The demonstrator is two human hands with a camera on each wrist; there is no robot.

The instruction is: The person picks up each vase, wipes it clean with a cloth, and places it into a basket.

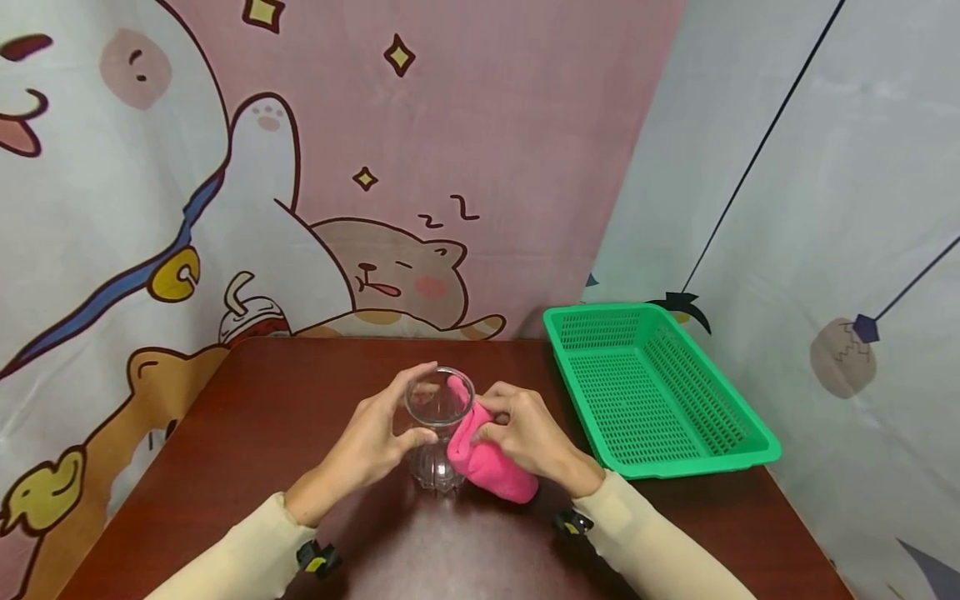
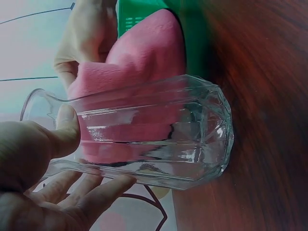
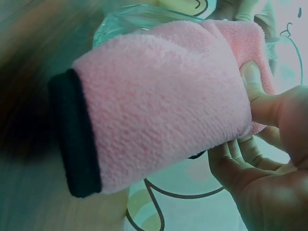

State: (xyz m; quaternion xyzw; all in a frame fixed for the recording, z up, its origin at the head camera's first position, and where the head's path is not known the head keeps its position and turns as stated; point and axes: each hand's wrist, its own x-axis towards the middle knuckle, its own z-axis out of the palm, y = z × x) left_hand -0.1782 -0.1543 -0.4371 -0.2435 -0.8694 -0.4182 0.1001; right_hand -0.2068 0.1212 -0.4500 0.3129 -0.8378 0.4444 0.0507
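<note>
A clear glass vase (image 1: 437, 457) with a flared rim and ribbed sides stands between the two hands, its base at or just above the table. Around its upper part, below the rim, my left hand (image 1: 377, 433) curls thumb and fingers. My right hand (image 1: 528, 429) pinches a folded pink cloth (image 1: 495, 468) against the vase's right side. Fuzzy pile and a dark edge band show on the cloth (image 3: 163, 106) in the right wrist view. Through the glass (image 2: 144, 139) in the left wrist view, the pink fabric is visible behind it.
A green plastic basket (image 1: 750, 454) with perforated walls sits at the table's right side, close to the right forearm. The dark reddish-brown table (image 1: 247, 442) meets a cartoon-printed curtain (image 1: 510, 167) at its back edge. Each wrist wears a small dark camera strap.
</note>
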